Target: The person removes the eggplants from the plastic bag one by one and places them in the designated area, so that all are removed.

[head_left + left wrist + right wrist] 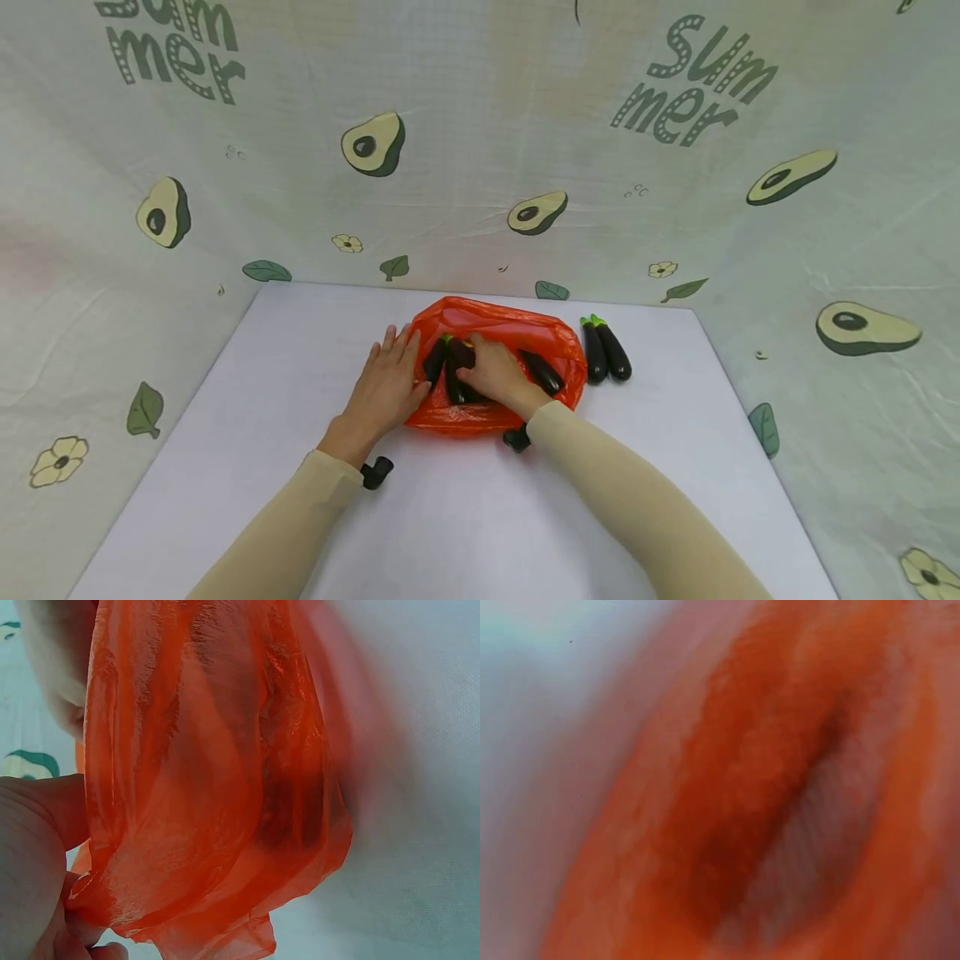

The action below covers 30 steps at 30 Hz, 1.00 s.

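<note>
An orange-red plastic bag lies with its mouth spread wide, several dark eggplants inside. My left hand holds the bag's left edge, thumb over the rim and fingers along the outside; the left wrist view shows the film between thumb and fingers. Reaching into the bag, my right hand grips an eggplant near the middle. Left of it lies another eggplant, and one more eggplant rests at the bag's right side. The right wrist view is a blur of orange film.
Two eggplants with green stems, a left one and a right one, lie side by side just right of the bag. The white table is backed by a cloth printed with avocados and leaves.
</note>
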Each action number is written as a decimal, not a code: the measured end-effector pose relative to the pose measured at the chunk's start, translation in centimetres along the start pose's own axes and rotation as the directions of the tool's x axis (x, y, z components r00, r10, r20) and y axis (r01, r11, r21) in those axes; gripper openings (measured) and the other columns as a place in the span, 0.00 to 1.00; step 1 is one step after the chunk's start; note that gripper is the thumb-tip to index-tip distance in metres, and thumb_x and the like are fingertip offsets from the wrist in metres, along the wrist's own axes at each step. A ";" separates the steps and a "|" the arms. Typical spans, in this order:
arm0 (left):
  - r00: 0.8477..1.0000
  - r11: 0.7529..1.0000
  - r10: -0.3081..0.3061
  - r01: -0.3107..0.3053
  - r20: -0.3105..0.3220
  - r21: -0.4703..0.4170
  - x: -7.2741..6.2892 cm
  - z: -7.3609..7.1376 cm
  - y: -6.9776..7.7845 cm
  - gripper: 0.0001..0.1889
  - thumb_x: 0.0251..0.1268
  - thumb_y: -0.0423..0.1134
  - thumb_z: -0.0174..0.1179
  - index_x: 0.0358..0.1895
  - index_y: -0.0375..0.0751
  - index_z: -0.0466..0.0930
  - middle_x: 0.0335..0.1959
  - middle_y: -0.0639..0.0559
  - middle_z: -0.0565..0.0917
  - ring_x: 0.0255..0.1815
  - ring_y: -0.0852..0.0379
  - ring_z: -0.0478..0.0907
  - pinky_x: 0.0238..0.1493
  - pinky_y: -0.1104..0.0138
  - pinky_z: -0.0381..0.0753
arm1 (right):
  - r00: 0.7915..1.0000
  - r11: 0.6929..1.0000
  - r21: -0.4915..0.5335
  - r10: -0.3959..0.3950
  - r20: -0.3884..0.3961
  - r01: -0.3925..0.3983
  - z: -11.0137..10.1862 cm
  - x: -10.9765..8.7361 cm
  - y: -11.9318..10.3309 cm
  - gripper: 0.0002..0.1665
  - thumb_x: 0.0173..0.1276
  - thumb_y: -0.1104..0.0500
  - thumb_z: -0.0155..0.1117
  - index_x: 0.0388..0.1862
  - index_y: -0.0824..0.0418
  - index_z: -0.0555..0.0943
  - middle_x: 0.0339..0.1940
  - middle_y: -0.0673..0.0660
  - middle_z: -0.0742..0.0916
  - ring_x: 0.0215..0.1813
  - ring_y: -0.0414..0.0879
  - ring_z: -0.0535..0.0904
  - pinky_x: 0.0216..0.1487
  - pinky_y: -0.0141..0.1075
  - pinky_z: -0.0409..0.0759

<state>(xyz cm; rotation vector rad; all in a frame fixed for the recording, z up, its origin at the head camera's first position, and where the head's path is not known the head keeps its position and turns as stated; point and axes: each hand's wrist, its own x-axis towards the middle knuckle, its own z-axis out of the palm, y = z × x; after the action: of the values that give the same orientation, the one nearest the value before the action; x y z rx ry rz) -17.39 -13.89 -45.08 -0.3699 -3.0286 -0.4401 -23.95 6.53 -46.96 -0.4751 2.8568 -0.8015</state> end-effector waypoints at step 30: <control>1.000 1.000 -0.003 0.002 -0.026 -0.030 -0.4 -0.1 0.0 0.47 0.70 0.47 0.69 0.83 0.30 0.55 0.85 0.34 0.56 0.87 0.33 0.45 0.83 0.38 0.53 | 0.984 0.964 0.261 0.001 -0.178 0.046 -3.5 -4.3 3.2 0.43 0.74 0.55 0.71 0.83 0.50 0.62 0.72 0.61 0.80 0.68 0.59 0.81 0.67 0.54 0.83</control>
<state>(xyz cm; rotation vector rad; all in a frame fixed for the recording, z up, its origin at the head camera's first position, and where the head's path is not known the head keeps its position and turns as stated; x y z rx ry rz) -17.04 -14.01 -45.02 -0.3588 -3.0007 -0.4876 -21.46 12.28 -45.50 -0.4198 2.8409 -1.2678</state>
